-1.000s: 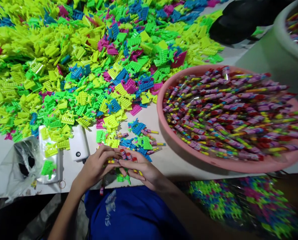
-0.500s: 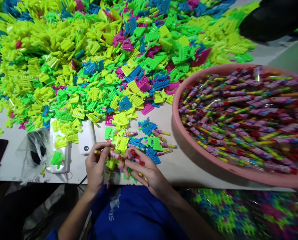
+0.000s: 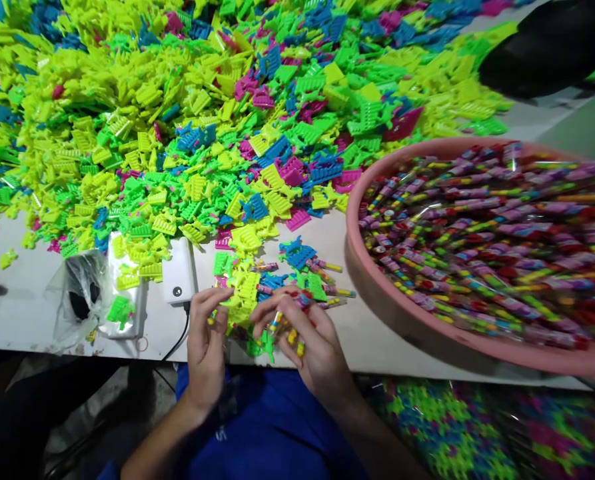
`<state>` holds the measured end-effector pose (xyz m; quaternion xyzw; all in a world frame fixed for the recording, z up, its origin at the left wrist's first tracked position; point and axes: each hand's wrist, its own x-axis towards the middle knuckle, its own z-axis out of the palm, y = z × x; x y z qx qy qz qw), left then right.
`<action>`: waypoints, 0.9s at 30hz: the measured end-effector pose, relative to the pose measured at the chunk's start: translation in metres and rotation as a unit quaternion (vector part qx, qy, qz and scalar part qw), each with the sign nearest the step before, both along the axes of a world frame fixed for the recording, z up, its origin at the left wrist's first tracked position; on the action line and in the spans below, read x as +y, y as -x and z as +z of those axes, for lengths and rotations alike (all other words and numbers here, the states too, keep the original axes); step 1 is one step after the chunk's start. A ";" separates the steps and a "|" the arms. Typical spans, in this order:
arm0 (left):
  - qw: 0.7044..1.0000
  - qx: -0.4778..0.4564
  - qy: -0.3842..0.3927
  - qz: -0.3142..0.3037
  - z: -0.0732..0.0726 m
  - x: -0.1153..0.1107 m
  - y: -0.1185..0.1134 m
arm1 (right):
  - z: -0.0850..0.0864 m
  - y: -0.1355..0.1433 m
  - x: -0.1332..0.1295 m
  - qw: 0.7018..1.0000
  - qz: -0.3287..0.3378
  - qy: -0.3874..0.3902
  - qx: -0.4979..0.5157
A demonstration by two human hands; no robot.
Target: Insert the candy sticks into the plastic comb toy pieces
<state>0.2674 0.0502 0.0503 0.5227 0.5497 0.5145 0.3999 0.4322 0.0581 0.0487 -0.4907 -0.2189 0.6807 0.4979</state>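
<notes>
Head view | right hand (image 3: 320,347): fingers curl around colourful tubes (image 3: 292,336) | left hand (image 3: 207,347): fingers bent, whether pinching I cannot tell | pink basin (image 3: 356,217) stands at right

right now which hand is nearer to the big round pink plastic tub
Right. The right hand is left of the big round pink plastic tub, apart from it; the left hand is farther left.

Toys (image 3: 200,139) lie heaped across the back of the desk (image 3: 382,340). Before the heap, from left to right, come a bag (image 3: 67,303), a packet (image 3: 133,300), a power bank (image 3: 177,267) and a basin (image 3: 354,233) with sticks (image 3: 487,247) in it.
</notes>
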 end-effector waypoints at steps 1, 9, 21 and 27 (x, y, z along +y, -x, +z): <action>0.999 0.023 -0.019 -0.044 0.001 -0.001 0.006 | 0.001 -0.002 -0.002 0.998 0.054 0.021 0.034; 0.887 0.136 -0.180 -0.403 0.007 -0.003 0.033 | -0.003 0.023 -0.031 0.946 0.276 0.075 0.154; 0.846 0.461 -0.149 -0.224 -0.023 -0.051 0.080 | 0.005 -0.046 0.050 0.927 0.142 -0.055 -0.342; 0.865 0.424 -0.145 -0.225 -0.044 -0.055 0.078 | -0.004 -0.046 0.105 0.801 0.241 -0.071 -0.543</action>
